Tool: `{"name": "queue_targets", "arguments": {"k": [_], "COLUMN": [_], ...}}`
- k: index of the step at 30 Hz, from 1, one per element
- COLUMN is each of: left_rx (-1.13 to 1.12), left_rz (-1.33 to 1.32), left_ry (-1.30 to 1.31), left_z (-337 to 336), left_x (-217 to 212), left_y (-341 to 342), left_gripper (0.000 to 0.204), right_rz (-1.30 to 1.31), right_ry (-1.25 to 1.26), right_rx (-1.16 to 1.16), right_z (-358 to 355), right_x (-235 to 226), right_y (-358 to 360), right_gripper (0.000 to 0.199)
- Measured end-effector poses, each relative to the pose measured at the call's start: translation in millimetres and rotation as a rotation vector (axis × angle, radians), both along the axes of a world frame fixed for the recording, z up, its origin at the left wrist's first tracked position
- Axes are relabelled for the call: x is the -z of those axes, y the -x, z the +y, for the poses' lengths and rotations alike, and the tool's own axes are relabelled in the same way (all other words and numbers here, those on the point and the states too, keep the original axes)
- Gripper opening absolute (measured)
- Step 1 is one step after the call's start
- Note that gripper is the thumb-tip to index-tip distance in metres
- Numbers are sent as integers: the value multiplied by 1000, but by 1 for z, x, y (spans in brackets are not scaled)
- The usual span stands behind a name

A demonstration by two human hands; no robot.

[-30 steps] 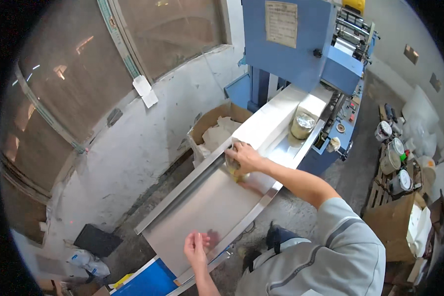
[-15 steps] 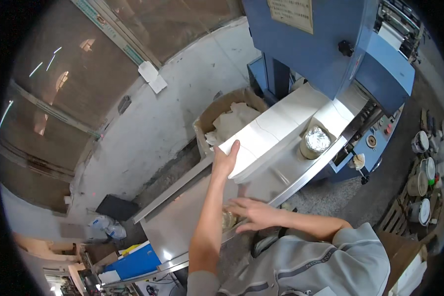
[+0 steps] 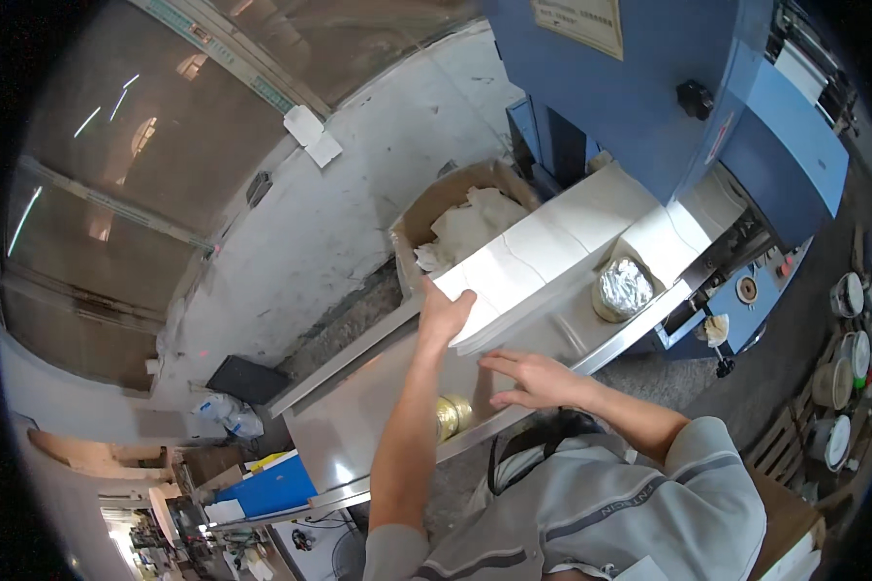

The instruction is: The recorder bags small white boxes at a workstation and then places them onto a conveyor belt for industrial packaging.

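Note:
A long stack of white paper sheets (image 3: 538,247) lies slantwise along the metal table (image 3: 344,412). My left hand (image 3: 446,315) holds its near left corner, thumb over the top and a finger at the far edge; the other fingers are partly hidden. My right hand (image 3: 543,381) hovers by the stack's near side, fingers stretched out toward the left, nothing in them. Between my forearms, a shiny gold-yellow cylinder (image 3: 452,416) rests at the table's near edge. Further right, a round piece with a crinkled silver foil top (image 3: 625,288) stands against the stack.
A blue machine (image 3: 630,97) rises at the table's right end. Behind the stack, a cardboard box (image 3: 412,223) contains crumpled white paper. A raised metal rail (image 3: 344,363) borders the table's far side. On the right, several tubs (image 3: 830,441) stand on the floor by a wooden pallet.
My right hand has moved right and up, away from the gold-yellow cylinder, which now shows fully. My left hand stays at the stack's corner. The whole view has shifted slightly.

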State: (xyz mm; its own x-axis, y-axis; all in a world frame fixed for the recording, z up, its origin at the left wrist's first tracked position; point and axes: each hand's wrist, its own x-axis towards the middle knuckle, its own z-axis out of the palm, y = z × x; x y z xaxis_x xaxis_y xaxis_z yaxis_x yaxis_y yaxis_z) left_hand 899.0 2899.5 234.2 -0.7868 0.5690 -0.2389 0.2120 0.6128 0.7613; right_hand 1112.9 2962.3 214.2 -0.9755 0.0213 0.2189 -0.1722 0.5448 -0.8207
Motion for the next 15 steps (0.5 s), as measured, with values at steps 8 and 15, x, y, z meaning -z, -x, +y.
{"name": "queue_targets", "arguments": {"k": [8,15], "left_rx": [-78,-266], "left_rz": [75,-550], "left_ry": [-103,-674], "left_z": [-54,-260], "left_x": [26,92], "left_y": [31,110], "left_gripper": [93,80], "right_rz": [-108,-414], "right_ry": [462,789], "right_rx": [58,299], "right_z": [-15,-29], "right_x": [-21,-27], "right_y": [29,56], "right_gripper": [50,48]}}
